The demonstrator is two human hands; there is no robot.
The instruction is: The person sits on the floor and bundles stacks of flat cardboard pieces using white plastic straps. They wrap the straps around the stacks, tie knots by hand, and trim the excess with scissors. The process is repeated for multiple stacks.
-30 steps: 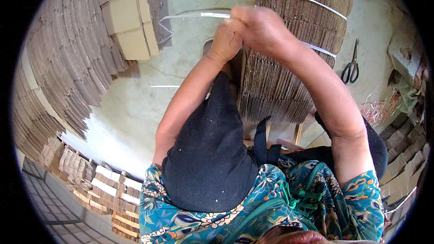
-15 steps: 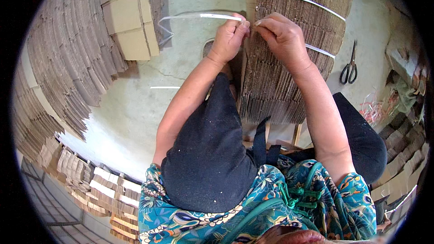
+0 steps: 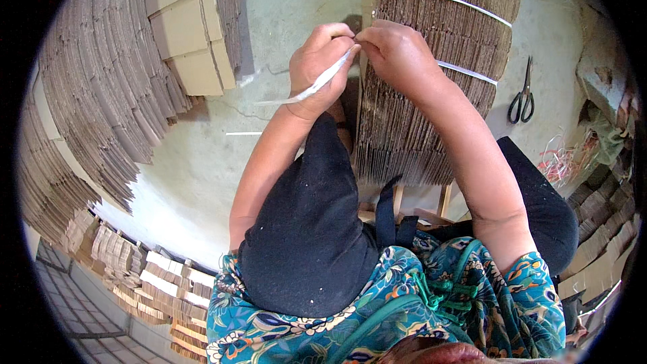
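Trailing from pinched left fingers (image 3: 329,32), white strap (image 3: 322,82), tip apparently hidden

Left hand (image 3: 317,67) grips white strap (image 3: 322,81) on my feed; I see right hand (image 3: 399,52) just beside it, over strapped cardboard stack (image 3: 411,121), black scissors (image 3: 521,106) farther right on floor (image 3: 549,40).
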